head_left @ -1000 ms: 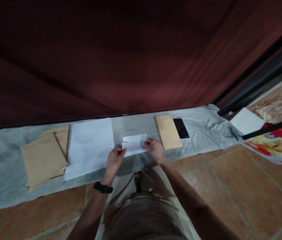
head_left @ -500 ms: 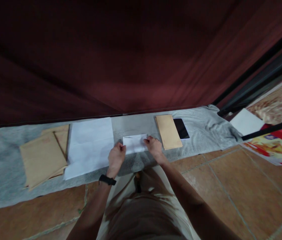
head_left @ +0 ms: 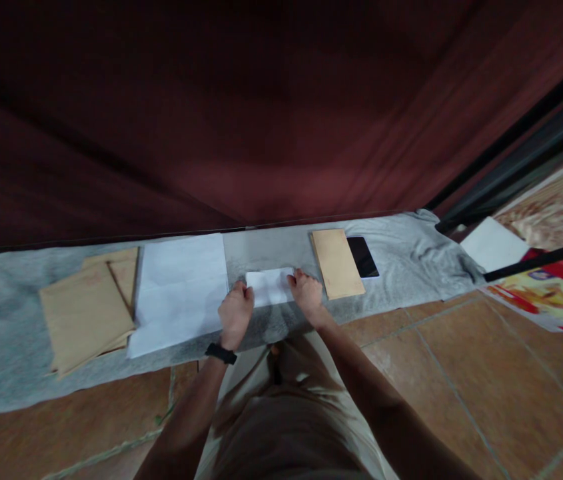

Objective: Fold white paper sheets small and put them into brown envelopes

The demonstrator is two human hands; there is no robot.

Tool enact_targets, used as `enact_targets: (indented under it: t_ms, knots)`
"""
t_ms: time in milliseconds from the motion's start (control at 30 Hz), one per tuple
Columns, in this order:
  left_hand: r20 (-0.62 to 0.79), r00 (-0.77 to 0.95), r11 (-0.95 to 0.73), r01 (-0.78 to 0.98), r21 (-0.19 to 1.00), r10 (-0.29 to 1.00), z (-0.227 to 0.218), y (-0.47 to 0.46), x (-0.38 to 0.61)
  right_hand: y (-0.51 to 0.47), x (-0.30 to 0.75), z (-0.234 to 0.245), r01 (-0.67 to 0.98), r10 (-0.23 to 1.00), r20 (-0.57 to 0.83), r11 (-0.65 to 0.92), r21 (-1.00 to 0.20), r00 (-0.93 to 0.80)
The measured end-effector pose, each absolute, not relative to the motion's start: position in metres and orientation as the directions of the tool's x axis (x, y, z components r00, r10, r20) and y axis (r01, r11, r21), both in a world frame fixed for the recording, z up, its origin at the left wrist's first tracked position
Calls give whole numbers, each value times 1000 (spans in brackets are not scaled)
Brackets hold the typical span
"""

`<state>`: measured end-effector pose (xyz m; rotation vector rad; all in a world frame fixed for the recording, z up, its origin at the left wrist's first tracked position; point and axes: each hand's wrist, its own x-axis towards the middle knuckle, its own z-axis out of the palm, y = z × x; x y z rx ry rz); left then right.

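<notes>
A small folded white paper point(head_left: 270, 287) lies on the grey cloth right in front of me. My left hand point(head_left: 236, 309) is closed on its left edge, thumb towards the paper. At the opposite edge, my right hand point(head_left: 306, 292) grips the paper with its fingers curled. Larger white sheets point(head_left: 181, 293) lie flat just left of my left hand. To the right of my right hand is a stack of brown envelopes point(head_left: 340, 264), partly over a dark-screened phone point(head_left: 363, 257).
More brown envelopes point(head_left: 86, 317) lie fanned at the left on the grey cloth point(head_left: 406, 260). A dark red curtain point(head_left: 261, 133) hangs behind. On the right are a black metal bar point(head_left: 541, 258) and a red and yellow printed box point(head_left: 556, 293). Tiled floor point(head_left: 451, 373) lies below.
The paper's top edge, slightly raised before, now lies flatter. My left hand has shifted slightly right and turned along the paper's edge; my right hand is nearly in the same spot.
</notes>
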<state>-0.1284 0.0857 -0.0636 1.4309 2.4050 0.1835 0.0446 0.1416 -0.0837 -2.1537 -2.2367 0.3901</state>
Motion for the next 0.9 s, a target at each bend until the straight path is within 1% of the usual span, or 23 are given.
enact_targets:
  t_ms: [300, 433, 533, 633, 767, 833, 900]
  knots:
    - [-169, -447, 476, 853, 215, 878, -69, 85, -122, 141, 45, -91, 982, 992, -112, 30, -185, -51]
    - [-150, -451, 474, 858, 196, 880, -72, 85, -119, 140, 46, -90, 977, 993, -104, 25, -210, -47]
    - [-144, -452, 473, 861, 189, 880, -73, 86, -118, 137, 47, -88, 972, 998, -27, 56, -226, -63]
    - [-140, -448, 468, 863, 190, 883, -74, 86, -118, 131, 48, -91, 955, 985, 100, 162, -248, -141]
    - [-137, -446, 465, 867, 181, 885, -77, 86, -118, 121, 45, -103, 853, 911, 233, 403, -331, -340]
    - [-138, -445, 464, 869, 174, 885, -77, 86, -117, 117, 42, -111, 805, 876, 271, 476, -354, -399]
    - [-135, -443, 461, 870, 175, 886, -77, 86, -117, 115, 40, -118, 786, 863, 276, 501, -362, -423]
